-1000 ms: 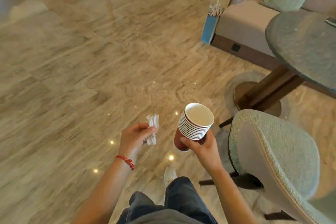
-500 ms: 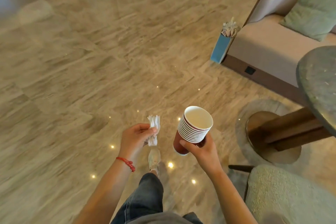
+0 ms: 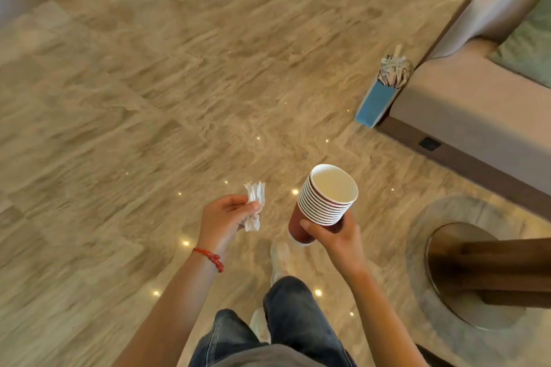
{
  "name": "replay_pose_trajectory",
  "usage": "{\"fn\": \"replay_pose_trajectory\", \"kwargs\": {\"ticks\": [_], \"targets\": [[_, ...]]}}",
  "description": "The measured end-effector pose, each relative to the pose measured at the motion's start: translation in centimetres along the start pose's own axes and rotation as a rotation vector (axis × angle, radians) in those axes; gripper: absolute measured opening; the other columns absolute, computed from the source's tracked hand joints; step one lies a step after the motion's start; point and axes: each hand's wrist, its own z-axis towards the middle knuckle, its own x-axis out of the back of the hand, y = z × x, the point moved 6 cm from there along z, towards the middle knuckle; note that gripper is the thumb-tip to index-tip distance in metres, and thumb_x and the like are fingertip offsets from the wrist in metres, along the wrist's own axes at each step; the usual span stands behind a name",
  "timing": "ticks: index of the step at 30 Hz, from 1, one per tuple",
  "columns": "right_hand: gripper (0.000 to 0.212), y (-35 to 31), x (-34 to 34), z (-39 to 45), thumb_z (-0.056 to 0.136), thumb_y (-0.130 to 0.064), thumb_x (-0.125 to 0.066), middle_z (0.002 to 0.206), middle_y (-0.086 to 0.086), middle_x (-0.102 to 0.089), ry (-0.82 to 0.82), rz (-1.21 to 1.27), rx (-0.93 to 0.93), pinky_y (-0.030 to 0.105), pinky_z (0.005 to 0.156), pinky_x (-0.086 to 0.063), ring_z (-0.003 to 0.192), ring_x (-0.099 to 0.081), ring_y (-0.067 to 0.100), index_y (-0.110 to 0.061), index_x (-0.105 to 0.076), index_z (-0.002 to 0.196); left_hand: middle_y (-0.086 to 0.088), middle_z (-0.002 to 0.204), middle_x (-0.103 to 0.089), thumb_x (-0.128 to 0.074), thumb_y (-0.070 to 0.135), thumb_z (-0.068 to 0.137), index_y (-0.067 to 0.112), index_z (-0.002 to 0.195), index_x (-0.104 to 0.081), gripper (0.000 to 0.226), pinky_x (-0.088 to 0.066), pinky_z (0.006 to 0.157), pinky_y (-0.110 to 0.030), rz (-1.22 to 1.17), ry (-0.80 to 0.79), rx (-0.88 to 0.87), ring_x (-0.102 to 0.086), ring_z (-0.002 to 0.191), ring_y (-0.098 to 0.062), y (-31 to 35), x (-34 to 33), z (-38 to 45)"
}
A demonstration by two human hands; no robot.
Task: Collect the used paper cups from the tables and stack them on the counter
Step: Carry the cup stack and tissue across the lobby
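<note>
A stack of cups (image 3: 326, 202) is held in the right hand (image 3: 334, 240), the grip closed around the red wall of the lowest cup, thumb across the near side and fingers hidden behind. The stack is tilted, its open white mouth turned up and away from the grip, with the rolled white rims nested one below another just above the thumb. The bottom of the lowest cup pokes out to the left of the grip.

A crumpled napkin (image 3: 255, 205) is pinched in the left hand (image 3: 225, 217), the grip narrow, thumb and fingertips pressed on its middle so that paper sticks out above and below them. The napkin is kept apart from the cups, with bare floor (image 3: 149, 98) seen between the two grips. A red bracelet (image 3: 210, 258) is worn on the left wrist, below that grip.

Under both grips, jeans (image 3: 286, 307) and a pale shoe (image 3: 280, 259) are seen over the marbled floor (glossy, with small light reflections). To the right of the cup grip a round table base (image 3: 465, 277) is seen; farther off, beyond it, a sofa (image 3: 465, 92) with a blue bag (image 3: 375, 104) leaning against its end.
</note>
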Motion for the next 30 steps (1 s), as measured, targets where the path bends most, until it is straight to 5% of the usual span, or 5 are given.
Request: {"fn": "replay_pose_trajectory", "kwargs": {"ticks": [7,13,19,26,30], "targets": [[0.046,-3.7,-0.7,17.0,0.069,-0.011,-0.081,0.095,-0.009,-0.070,-0.014,-0.022,0.023,0.014,0.070,-0.051,0.092,-0.066,0.006,-0.022,-0.058,0.107,-0.006,0.065,-0.071,-0.076,0.004,0.070,0.009,0.073,-0.069,0.009,-0.054,0.068,-0.036,0.007,0.013,0.009,-0.067,0.066,-0.021,7.2,-5.1,14.7],[0.054,-9.6,-1.8,30.8,0.069,-0.012,-0.081,0.104,-0.008,-0.067,-0.056,-0.020,0.049,0.014,0.074,-0.051,0.095,-0.064,0.001,-0.019,-0.054,0.115,0.000,0.059,-0.070,-0.075,0.003,0.070,0.008,0.074,-0.068,0.009,-0.054,0.059,-0.028,0.013,0.024,-0.014,-0.067,0.059,-0.015,15.8,-9.0,25.7],[0.050,-12.4,-3.1,42.6,0.069,-0.014,-0.081,0.099,-0.012,-0.068,-0.029,-0.042,0.044,0.015,0.073,-0.052,0.095,-0.065,0.002,-0.031,-0.054,0.107,-0.006,0.064,-0.070,-0.074,0.002,0.071,0.006,0.076,-0.068,0.008,-0.054,0.065,-0.034,-0.005,0.009,-0.015,-0.066,0.065,-0.021,22.0,-12.0,36.4],[0.052,-16.1,-4.6,58.6,0.069,-0.016,-0.082,0.103,-0.006,-0.068,0.059,-0.027,0.021,0.028,0.081,-0.054,0.097,-0.065,0.008,-0.023,-0.055,0.113,0.001,0.059,-0.071,-0.074,0.004,0.072,0.007,0.081,-0.069,0.010,-0.053,0.053,-0.021,0.053,-0.110,-0.019,-0.067,0.056,-0.010,30.3,-17.7,52.2],[0.052,-19.1,-5.0,66.9,0.069,-0.018,-0.081,0.102,-0.009,-0.068,0.122,-0.011,0.005,0.025,0.080,-0.054,0.097,-0.064,0.005,-0.025,-0.055,0.113,0.001,0.062,-0.072,-0.075,0.005,0.070,0.007,0.081,-0.069,0.012,-0.052,0.051,-0.019,0.114,-0.167,-0.030,-0.068,0.059,-0.010,36.3,-20.8,60.4]]}}
